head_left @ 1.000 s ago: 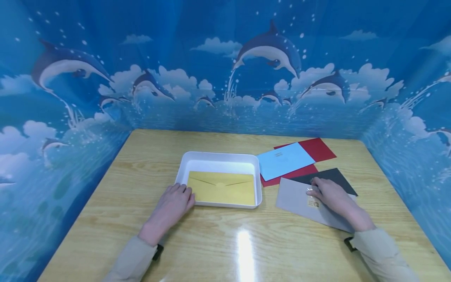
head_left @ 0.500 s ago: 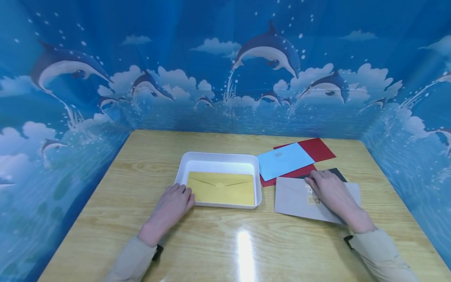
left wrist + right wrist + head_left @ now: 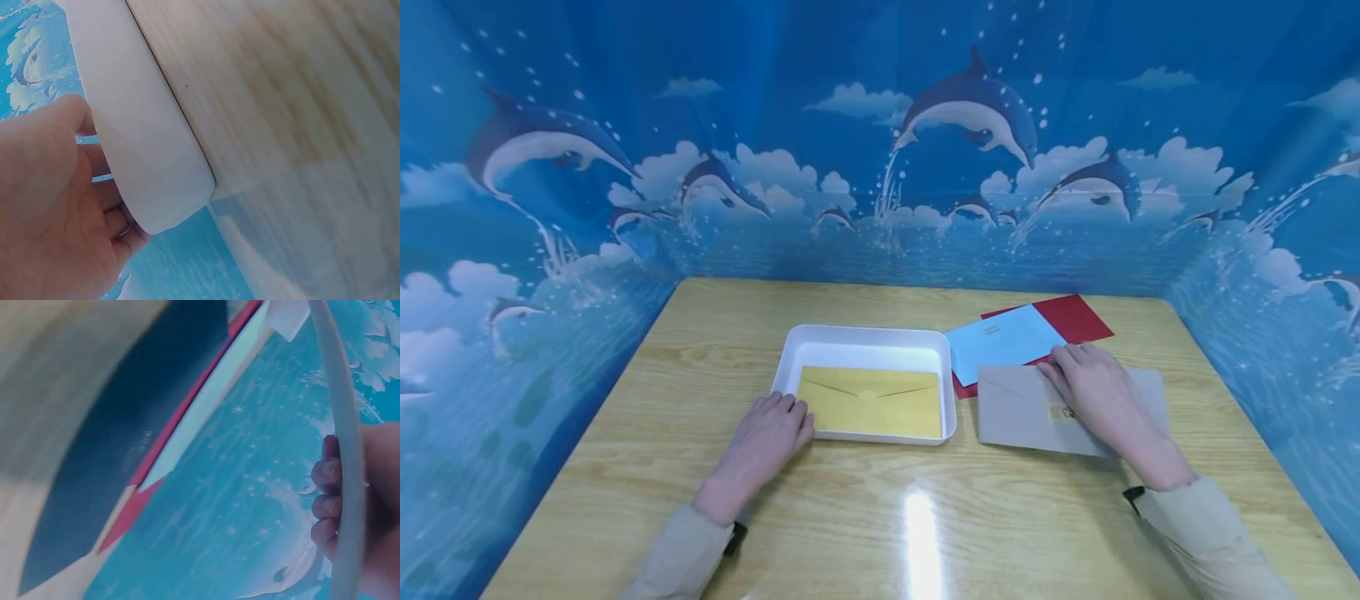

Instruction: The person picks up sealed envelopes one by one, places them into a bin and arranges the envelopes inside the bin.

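Note:
My left hand (image 3: 767, 437) grips the left front corner of a white tray (image 3: 868, 337); in the left wrist view its thumb and fingers lie on both sides of the wall. A yellow envelope (image 3: 872, 412) lies flap side up inside the tray. My right hand (image 3: 1097, 396) pinches the far edge of a grey envelope (image 3: 1011, 408) with a seal sticker. Seen edge-on in the right wrist view, the grey envelope (image 3: 350, 462) is lifted off the table. Beneath it lies a black envelope (image 3: 137, 412), hidden in the head view.
Right of the tray, a light blue envelope (image 3: 1000, 342) overlaps red envelopes (image 3: 1078, 317). They lie right at the tray's side. A wooden table (image 3: 850, 517) carries everything, with a dolphin-printed blue curtain (image 3: 850, 242) around its back and sides.
The grey envelope has been raised, turned level and moved slightly left and away by the right hand, covering the black one. The left hand and tray have stayed put.

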`<state>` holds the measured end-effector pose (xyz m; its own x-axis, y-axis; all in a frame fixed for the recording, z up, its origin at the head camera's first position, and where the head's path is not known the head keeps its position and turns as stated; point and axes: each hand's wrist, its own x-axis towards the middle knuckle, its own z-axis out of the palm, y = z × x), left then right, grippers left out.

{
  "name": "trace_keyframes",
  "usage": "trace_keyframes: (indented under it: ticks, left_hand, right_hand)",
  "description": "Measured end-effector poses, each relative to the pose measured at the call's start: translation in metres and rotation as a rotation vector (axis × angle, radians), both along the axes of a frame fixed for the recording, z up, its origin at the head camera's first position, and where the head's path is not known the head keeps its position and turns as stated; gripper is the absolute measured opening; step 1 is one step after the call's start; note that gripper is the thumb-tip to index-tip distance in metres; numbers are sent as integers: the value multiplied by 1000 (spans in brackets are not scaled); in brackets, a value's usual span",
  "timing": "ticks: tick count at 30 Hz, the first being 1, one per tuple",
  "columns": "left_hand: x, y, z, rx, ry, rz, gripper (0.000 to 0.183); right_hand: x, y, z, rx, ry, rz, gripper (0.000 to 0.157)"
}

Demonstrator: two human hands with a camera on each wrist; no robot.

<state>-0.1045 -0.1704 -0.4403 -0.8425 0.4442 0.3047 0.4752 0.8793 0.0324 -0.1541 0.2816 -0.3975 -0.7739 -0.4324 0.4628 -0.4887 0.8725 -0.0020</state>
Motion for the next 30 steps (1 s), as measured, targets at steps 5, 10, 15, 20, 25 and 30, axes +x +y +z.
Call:
trace_keyframes:
  ticks: [5,10,15,20,25,30]
  left_hand:
    - [0,0,0,2,-8,-1,23]
    - [0,-1,-1,-17,-4,-11,21]
    - [0,-1,-1,-32,3,-13,21]
    - [0,-2,-1,-41,18,-23,20]
    - [1,-2,-1,-2,26,-25,20]
    - [0,-3,-2,0,44,-41,21]
  right_hand:
    - [-4,-11,15,-6,17,30,18]
    - [-10,-30,28,-24,80,24,21]
    - [-16,-58,37,-98,143,6,21]
    - [-20,-92,44,-174,107,1,19]
    - [-25,-126,48,-250,90,81,16]
    - [-29,-157,46,-297,55,171,9]
